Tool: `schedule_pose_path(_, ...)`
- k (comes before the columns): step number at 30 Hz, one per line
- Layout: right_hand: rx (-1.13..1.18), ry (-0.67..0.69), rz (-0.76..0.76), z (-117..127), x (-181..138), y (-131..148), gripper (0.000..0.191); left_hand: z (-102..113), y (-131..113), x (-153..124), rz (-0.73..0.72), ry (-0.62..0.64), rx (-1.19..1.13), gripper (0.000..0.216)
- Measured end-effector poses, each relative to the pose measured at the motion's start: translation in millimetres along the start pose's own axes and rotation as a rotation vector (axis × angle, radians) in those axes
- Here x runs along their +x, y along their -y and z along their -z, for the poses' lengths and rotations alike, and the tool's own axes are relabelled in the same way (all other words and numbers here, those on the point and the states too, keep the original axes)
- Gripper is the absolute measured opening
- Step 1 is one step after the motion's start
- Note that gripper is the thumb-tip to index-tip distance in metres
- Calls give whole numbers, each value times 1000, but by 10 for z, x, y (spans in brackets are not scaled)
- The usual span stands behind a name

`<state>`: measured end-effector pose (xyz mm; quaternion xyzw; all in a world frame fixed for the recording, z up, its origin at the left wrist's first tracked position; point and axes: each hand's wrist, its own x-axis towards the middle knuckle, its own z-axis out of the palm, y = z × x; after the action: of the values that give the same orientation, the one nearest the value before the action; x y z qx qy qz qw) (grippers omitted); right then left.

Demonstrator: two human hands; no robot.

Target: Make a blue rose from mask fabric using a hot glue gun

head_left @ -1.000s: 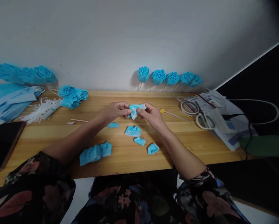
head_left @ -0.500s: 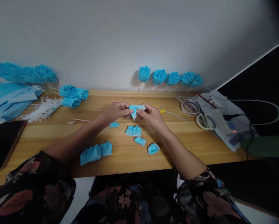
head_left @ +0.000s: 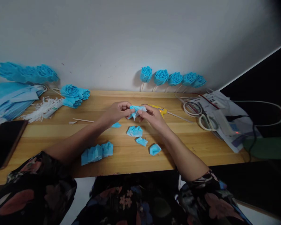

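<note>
Between my two hands is a small piece of folded blue fabric (head_left: 138, 109), white on its underside. My left hand (head_left: 121, 111) pinches its left side between thumb and fingers. On the other side my right hand (head_left: 153, 115) grips it the same way, thumb on top. Just below the hands lies a pleated blue piece (head_left: 134, 131), with a smaller blue scrap (head_left: 141, 141) and a curled blue petal (head_left: 155, 149) near it. A longer pleated strip (head_left: 97, 153) rests by my left forearm. Behind my right hand is a yellow-handled screwdriver-like tool (head_left: 162, 111), partly hidden.
Several blue flowers on sticks (head_left: 161, 77) lean against the wall. More flowers (head_left: 71, 93), a stack of blue face masks (head_left: 11, 100), white ear-loop cords (head_left: 45, 109) and a phone (head_left: 6, 143) lie left. Scissors (head_left: 208, 122), tape (head_left: 192, 108) and a power strip (head_left: 227, 122) sit right.
The blue piece has been turned and folded a little between my fingers, with less of its white tip hanging down. Both hands stay in nearly the same place.
</note>
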<state>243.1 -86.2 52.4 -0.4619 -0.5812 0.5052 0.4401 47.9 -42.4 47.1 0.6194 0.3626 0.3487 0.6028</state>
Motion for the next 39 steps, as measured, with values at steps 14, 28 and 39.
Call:
schedule_pose_path(14, -132, -56, 30, 53, 48, -78, 33, 28, -44, -13, 0, -71, 25, 28)
schedule_pose_path(28, -170, -15, 10, 37, 38, -80, 29, 31, -1, -8, 3, -18, 18, 31)
schedule_pose_path(39, -86, -40, 6, 74, 78, -94, 28, -9, 56, -7, 25, -39, -117, 45)
